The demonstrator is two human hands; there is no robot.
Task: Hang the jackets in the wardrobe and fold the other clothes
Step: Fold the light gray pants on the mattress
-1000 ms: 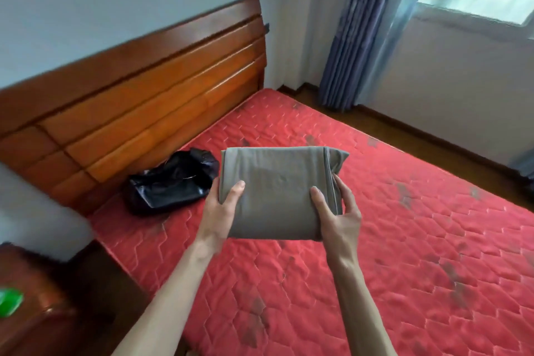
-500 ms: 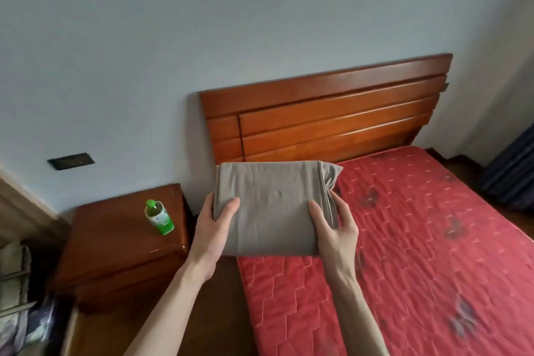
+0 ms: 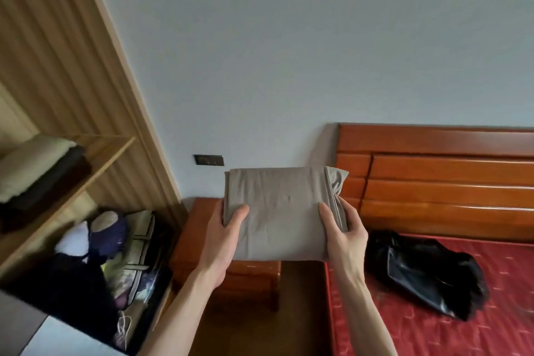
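Note:
A grey garment (image 3: 281,211), folded into a flat rectangle, is held up in the air in front of me. My left hand (image 3: 222,237) grips its left edge with the thumb on top. Its right edge sits in my right hand (image 3: 345,237), thumb over the fabric and fingers beneath. The open wardrobe (image 3: 66,95) stands at the left; a wooden shelf (image 3: 95,170) in it carries folded clothes (image 3: 34,173). A black jacket (image 3: 419,272) lies crumpled on the red mattress (image 3: 462,335) at the right.
Below the shelf, the wardrobe holds bags and dark clothes (image 3: 115,254). A wooden nightstand (image 3: 231,277) stands between wardrobe and bed, under the garment. The wooden headboard (image 3: 439,179) runs along the grey wall. A dark wall socket (image 3: 208,159) sits above the nightstand.
My view has swung left from the bed to the wardrobe. Both hands keep the same hold on the folded grey garment, carrying it along.

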